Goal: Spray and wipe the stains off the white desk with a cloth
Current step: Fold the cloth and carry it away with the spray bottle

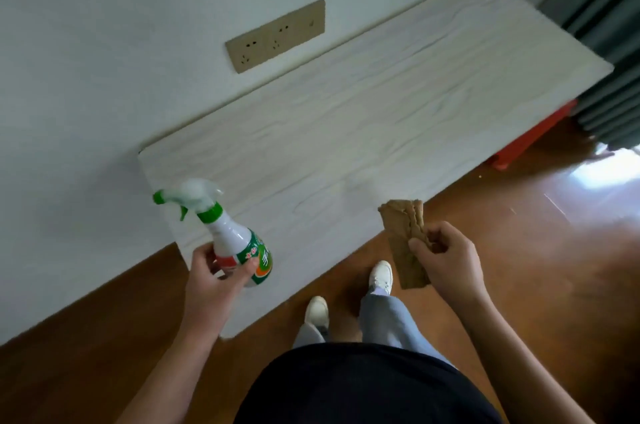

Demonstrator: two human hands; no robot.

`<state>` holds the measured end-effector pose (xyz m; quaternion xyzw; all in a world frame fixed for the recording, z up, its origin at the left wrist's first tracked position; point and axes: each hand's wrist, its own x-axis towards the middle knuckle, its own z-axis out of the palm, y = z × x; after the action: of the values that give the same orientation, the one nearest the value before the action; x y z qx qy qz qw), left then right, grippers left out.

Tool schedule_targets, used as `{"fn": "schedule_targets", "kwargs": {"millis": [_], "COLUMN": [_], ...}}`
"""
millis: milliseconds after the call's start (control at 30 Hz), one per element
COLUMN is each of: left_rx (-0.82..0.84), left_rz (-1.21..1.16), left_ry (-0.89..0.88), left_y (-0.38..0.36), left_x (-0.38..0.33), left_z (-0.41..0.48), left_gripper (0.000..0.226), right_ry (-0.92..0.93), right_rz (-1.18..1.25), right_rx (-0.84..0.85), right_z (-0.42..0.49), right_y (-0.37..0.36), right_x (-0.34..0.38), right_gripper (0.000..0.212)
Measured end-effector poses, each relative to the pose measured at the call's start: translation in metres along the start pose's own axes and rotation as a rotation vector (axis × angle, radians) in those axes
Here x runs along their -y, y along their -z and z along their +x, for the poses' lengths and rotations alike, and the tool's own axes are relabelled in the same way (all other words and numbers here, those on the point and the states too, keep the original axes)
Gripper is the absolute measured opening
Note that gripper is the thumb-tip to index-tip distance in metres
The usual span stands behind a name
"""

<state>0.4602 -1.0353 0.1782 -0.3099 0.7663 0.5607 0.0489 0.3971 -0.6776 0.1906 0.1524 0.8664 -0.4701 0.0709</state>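
Note:
The white desk with a faint wood grain runs along the wall, its near end below me. My left hand grips the body of a white and green spray bottle above the desk's near left corner, nozzle pointing up and left. My right hand holds a folded brown cloth over the floor just off the desk's front edge. Faint greyish marks show on the desk near the cloth; I cannot tell if they are stains.
A tan socket panel is on the white wall above the desk. A red object sits under the desk's far end, beside dark curtains. My white shoes stand on the brown wooden floor.

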Motion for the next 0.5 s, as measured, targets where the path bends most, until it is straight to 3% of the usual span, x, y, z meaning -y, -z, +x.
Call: {"fn": "schedule_targets", "kwargs": {"millis": [167,500], "left_rx": [0.208,0.692], "left_rz": [0.086,0.282], "left_ry": [-0.149,-0.457], "left_y": [-0.041,-0.214], "left_x": [-0.021,-0.071], "left_z": [-0.011,-0.104], "left_gripper": [0.066,0.062], "right_ry": [-0.127,-0.395], "right_rz": [0.077,0.270], "right_rx": [-0.141,-0.504], "right_z": [-0.078,-0.212], "right_y": [0.039,0.138], "right_x": [-0.043,-0.168], "right_gripper": [0.022,0.011]}}
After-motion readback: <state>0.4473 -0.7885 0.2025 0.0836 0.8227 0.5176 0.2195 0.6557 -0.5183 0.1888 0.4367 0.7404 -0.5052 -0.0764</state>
